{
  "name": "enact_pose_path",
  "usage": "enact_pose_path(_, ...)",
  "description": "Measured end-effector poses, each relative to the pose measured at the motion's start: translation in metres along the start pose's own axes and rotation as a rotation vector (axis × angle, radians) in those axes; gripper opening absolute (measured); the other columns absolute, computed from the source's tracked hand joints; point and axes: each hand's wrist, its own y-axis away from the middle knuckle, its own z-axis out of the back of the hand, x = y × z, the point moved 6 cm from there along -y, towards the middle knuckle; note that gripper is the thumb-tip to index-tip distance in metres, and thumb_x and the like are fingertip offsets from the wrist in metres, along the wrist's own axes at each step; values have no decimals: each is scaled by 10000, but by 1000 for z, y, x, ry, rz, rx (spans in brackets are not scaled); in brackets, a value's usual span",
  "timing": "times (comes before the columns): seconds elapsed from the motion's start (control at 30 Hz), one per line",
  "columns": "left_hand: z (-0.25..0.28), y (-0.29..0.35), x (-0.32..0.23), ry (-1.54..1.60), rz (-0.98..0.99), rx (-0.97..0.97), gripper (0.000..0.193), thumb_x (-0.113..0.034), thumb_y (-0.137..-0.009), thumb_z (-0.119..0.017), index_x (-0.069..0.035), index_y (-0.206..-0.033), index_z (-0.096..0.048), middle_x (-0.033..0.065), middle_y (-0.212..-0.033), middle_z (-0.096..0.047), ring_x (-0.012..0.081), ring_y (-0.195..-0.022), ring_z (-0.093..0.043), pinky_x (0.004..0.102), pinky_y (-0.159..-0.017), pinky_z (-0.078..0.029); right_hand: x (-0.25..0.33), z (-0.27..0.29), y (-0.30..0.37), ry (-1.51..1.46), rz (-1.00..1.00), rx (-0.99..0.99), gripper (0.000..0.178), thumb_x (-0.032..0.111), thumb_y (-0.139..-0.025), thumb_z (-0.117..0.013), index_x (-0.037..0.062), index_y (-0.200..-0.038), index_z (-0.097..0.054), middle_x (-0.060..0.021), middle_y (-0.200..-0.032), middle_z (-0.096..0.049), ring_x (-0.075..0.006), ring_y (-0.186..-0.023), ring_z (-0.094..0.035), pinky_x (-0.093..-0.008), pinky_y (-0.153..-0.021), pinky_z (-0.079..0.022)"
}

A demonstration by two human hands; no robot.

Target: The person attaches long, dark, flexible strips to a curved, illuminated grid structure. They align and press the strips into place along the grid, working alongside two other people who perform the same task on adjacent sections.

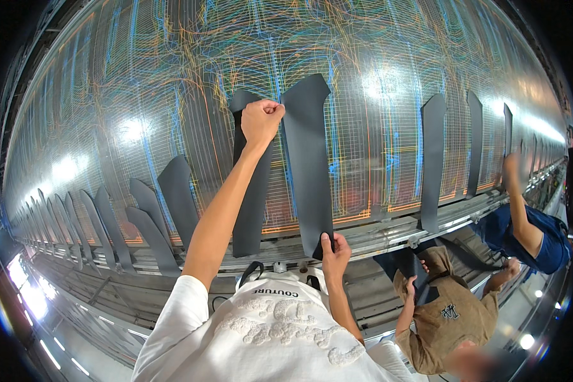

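Observation:
My left hand [261, 121] is closed in a pinch at the upper left corner of a long dark grey cloth-like panel [307, 146], with the arm stretched far over the table. At the near edge, my right hand [335, 254] grips the narrow lower end of the same panel, thumb on top. The panel lies lengthwise, its wide angled end pointing away from me. Just left of it, a second dark grey panel [251, 204] lies partly hidden under my left hand and forearm.
The long table [350, 140] is covered in coloured guide lines and has a metal rail [375, 239] along its near edge. More dark panels [178, 191] lie spaced along it on both sides. At right, a co-worker in brown [449, 305] holds a dark piece; another in blue [528, 235] reaches over the table.

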Motion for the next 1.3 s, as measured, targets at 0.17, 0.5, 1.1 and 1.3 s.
enact_pose_path(0.17, -2, 0, -3, -8, -26, -6, 139, -206, -774, -769, -68, -788, -774, 22, -610, -661, 156, -540, -618, 319, -552, -483, -4, 1, -5, 6, 7, -11, 179, 156, -949, -722, -15, -945, -668, 9, -811, -657, -55, -746, -564, -222, -674, -448)
enact_pose_path(0.5, -2, 0, 1, -58, -36, 30, 150, -236, -786, -775, -92, -826, -782, 14, -688, -707, 159, -624, -670, 318, -610, -516, -30, -1, -22, 292, 107, -45, 292, 254, -923, -738, -25, -885, -660, -32, -684, -597, -97, -652, -494, -291, -608, -416)
enact_pose_path(1.1, -4, -1, 6, -86, -67, -8, 189, -288, -797, -783, -103, -833, -789, -5, -714, -716, 130, -654, -670, 307, -630, -521, -17, -8, -21, 394, 210, -100, 329, 266, -917, -754, -26, -845, -622, -44, -649, -543, -122, -621, -455, -302, -591, -404)
enact_pose_path(1.3, -3, 1, 3, -104, -60, 5, 147, -252, -794, -764, -112, -827, -789, 20, -768, -746, 183, -711, -721, 333, -681, -568, -26, -7, -24, 358, 188, -91, 310, 249, -921, -754, -20, -845, -622, -19, -655, -546, -98, -625, -451, -284, -585, -393)
